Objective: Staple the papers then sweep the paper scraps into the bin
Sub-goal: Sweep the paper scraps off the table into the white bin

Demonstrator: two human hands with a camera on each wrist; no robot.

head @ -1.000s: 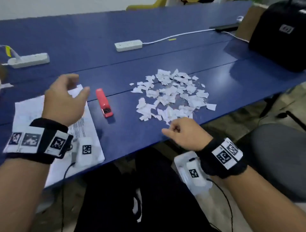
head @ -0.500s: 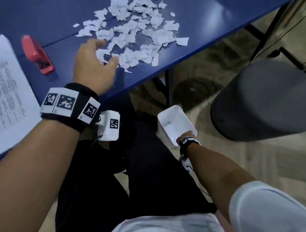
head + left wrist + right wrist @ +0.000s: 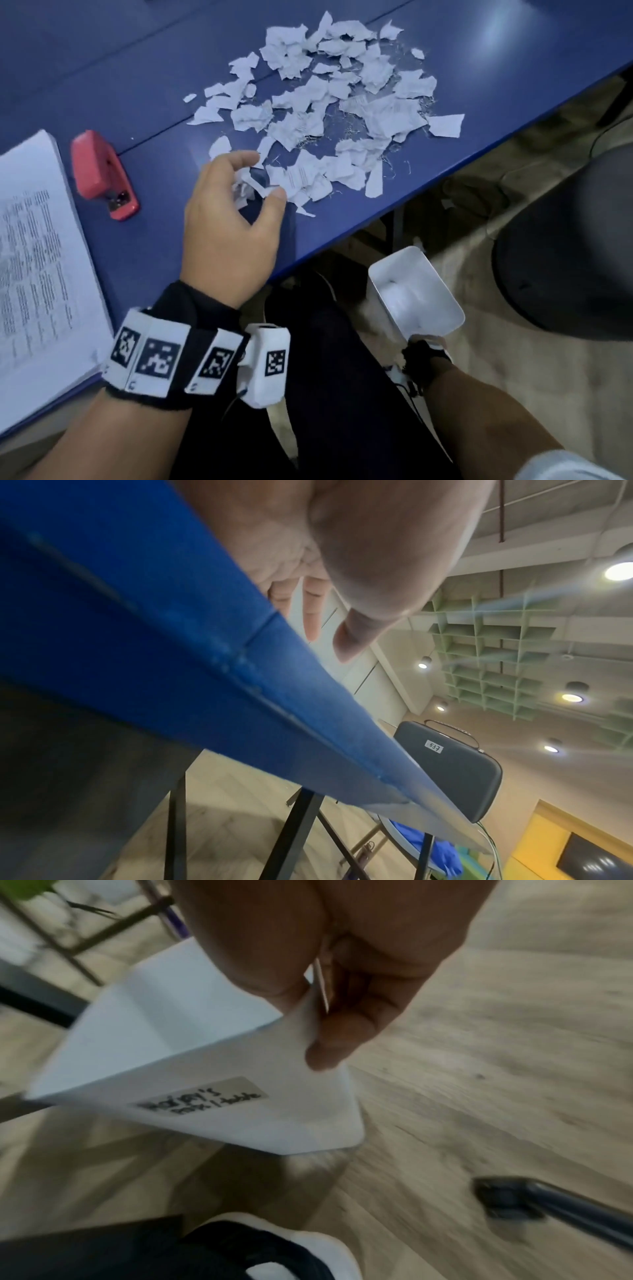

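A pile of torn white paper scraps (image 3: 329, 102) lies on the blue table (image 3: 154, 85) near its front edge. My left hand (image 3: 262, 178) rests at the pile's near-left corner, its fingers loosely curved and its thumb apart, touching a few crumpled scraps. In the left wrist view the left hand (image 3: 329, 642) shows relaxed fingers above the table edge (image 3: 205, 683). Below the table edge, my right hand (image 3: 311, 1015) pinches the rim of a small white bin (image 3: 205, 1083), thumb (image 3: 339, 1042) on the outer wall. The bin (image 3: 414, 294) opens upward. A red stapler (image 3: 102, 174) lies beside a stack of printed papers (image 3: 34, 257).
A dark grey chair seat (image 3: 568, 246) stands to the right of the bin, close to it. Black table legs (image 3: 294, 831) run under the table. My legs in dark trousers (image 3: 325, 394) are below the table edge. The floor is pale wood (image 3: 479, 1042).
My left hand left the printed papers and moved right to the scraps. My right hand dropped below the table, took hold of the white bin and brought it nearer the edge.
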